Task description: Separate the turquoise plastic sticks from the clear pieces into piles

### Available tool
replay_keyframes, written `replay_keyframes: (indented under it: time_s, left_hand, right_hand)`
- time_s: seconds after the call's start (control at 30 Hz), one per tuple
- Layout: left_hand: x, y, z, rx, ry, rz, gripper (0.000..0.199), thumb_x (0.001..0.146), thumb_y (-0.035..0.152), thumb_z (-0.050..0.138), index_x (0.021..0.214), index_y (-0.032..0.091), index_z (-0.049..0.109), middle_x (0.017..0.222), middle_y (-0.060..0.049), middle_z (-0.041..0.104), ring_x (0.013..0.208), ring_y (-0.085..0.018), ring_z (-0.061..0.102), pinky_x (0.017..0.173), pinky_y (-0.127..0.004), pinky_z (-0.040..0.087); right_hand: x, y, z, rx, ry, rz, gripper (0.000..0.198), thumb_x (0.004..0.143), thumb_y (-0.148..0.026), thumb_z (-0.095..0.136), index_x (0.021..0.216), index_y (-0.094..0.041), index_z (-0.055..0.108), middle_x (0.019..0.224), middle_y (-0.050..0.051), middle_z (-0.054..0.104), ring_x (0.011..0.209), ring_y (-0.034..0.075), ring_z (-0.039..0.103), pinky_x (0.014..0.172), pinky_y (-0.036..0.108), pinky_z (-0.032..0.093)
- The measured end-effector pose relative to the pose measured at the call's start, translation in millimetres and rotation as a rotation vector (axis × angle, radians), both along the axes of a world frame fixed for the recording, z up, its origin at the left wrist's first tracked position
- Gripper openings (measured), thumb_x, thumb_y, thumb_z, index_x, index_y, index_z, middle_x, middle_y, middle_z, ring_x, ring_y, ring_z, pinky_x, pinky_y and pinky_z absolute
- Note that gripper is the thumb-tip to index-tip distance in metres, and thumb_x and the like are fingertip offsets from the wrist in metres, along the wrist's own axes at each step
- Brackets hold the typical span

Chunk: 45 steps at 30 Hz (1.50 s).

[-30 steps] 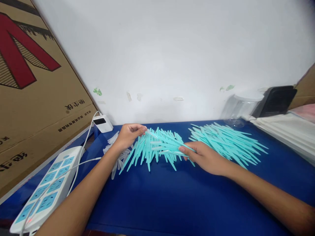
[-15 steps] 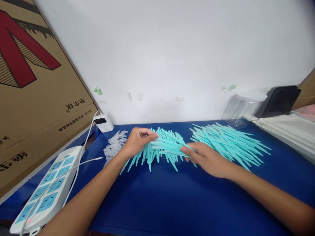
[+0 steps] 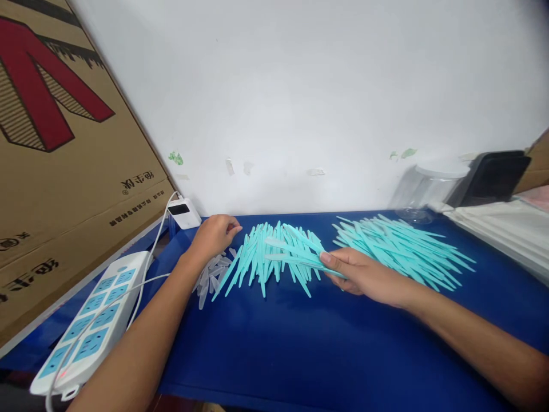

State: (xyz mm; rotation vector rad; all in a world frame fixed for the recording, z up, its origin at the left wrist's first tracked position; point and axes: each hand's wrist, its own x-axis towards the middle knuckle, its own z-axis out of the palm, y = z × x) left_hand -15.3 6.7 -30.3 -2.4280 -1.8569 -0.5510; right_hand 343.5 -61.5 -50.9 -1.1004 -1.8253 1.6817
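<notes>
My right hand is closed round several slim teal eyebrow razors, fanned out with their pale tips pointing left. Beneath and behind them, a pile of teal eyebrow razors lies on the blue table. My left hand is above a small heap of translucent caps at the pile's left side. Its fingers are curled together, and what they hold, if anything, cannot be made out. A second pile of teal razors, with pale tips, lies beyond my right hand.
A white power strip with cables runs along the left, near a white charger box and a large cardboard box. A clear lidded jar, a black holder and white stacked sheets stand at right.
My left hand has moved left, away from the razor tips, to the translucent caps. My right hand still holds the fanned razors, nearly in place. The view has shifted slightly.
</notes>
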Motion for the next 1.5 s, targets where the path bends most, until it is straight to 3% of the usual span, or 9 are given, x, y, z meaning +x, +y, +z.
replay_keyframes:
  time_s: [0.17,0.33,0.63,0.8,0.97,1.07,1.2,1.37,1.5]
  left_hand:
    - [-29,10,-2.8,-0.047,0.091,0.097,0.017,0.087,0.033,0.068,0.091,0.021,0.079,0.09,-0.011,0.076,0.084,-0.03,0.068,0.07,-0.036,0.044]
    - [-45,18,-8.4,-0.124,0.032,0.079,0.014,0.08,0.034,0.073,0.087,0.023,0.08,0.088,-0.009,0.077,0.081,-0.028,0.068,0.071,-0.035,0.046]
    - [-60,27,-20.0,-0.023,0.074,0.063,0.024,0.084,0.025,0.064,0.101,0.021,0.08,0.101,-0.015,0.074,0.097,-0.035,0.068,0.083,-0.042,0.051]
    - [-67,26,-13.8,-0.128,0.064,0.067,0.018,0.085,0.03,0.065,0.091,0.021,0.079,0.099,-0.013,0.076,0.094,-0.031,0.069,0.081,-0.038,0.05]
    - [-60,15,2.7,-0.204,-0.012,0.048,0.033,0.079,0.052,0.074,0.089,0.02,0.078,0.1,-0.013,0.077,0.095,-0.032,0.068,0.081,-0.038,0.05]
    - [-48,7,12.5,-0.325,-0.091,-0.102,0.043,0.08,0.06,0.074,0.097,0.021,0.079,0.108,-0.01,0.076,0.101,-0.03,0.066,0.086,-0.037,0.05]
    - [-39,1,19.2,-0.495,-0.096,-0.292,0.04,0.08,0.059,0.077,0.103,0.026,0.08,0.112,-0.007,0.073,0.104,-0.027,0.064,0.09,-0.035,0.048]
    - [-38,1,16.0,-0.546,-0.023,-0.259,0.036,0.079,0.057,0.078,0.094,0.023,0.079,0.101,-0.007,0.07,0.095,-0.025,0.062,0.081,-0.032,0.047]
    - [-35,0,14.9,-0.516,-0.116,-0.229,0.04,0.079,0.058,0.076,0.078,0.019,0.067,0.082,-0.004,0.067,0.076,-0.019,0.057,0.068,-0.028,0.043]
  right_hand:
    - [-1,-1,4,0.024,-0.013,0.037,0.065,0.09,-0.083,0.052,0.069,-0.023,0.035,0.058,-0.008,0.032,0.049,0.008,0.024,0.049,0.026,0.019]
    - [1,-2,5,0.086,-0.019,0.059,0.067,0.092,-0.084,0.047,0.065,-0.023,0.038,0.057,-0.007,0.032,0.049,0.008,0.026,0.049,0.027,0.022]
    - [-1,-2,5,0.117,-0.027,0.07,0.066,0.093,-0.08,0.049,0.064,-0.023,0.036,0.056,-0.007,0.035,0.049,0.008,0.028,0.051,0.027,0.025]
    - [-1,-2,6,0.15,-0.029,0.061,0.064,0.097,-0.077,0.047,0.065,-0.022,0.04,0.058,-0.006,0.036,0.051,0.009,0.031,0.054,0.028,0.029]
    - [-1,-2,5,0.15,-0.04,0.061,0.065,0.094,-0.079,0.048,0.064,-0.022,0.041,0.058,-0.006,0.038,0.051,0.009,0.033,0.054,0.027,0.03]
    - [1,-1,3,0.152,-0.025,0.066,0.064,0.096,-0.077,0.048,0.066,-0.022,0.041,0.059,-0.006,0.038,0.052,0.009,0.033,0.054,0.027,0.03]
    - [2,0,2,0.166,-0.012,0.069,0.061,0.099,-0.074,0.047,0.067,-0.021,0.043,0.06,-0.006,0.038,0.053,0.01,0.034,0.056,0.027,0.032]
    - [0,0,3,0.14,-0.027,0.046,0.063,0.096,-0.077,0.048,0.067,-0.022,0.042,0.059,-0.006,0.037,0.052,0.009,0.032,0.054,0.027,0.029]
    - [0,0,2,0.145,-0.036,0.05,0.064,0.096,-0.078,0.047,0.066,-0.022,0.042,0.059,-0.006,0.036,0.052,0.01,0.032,0.054,0.027,0.029]
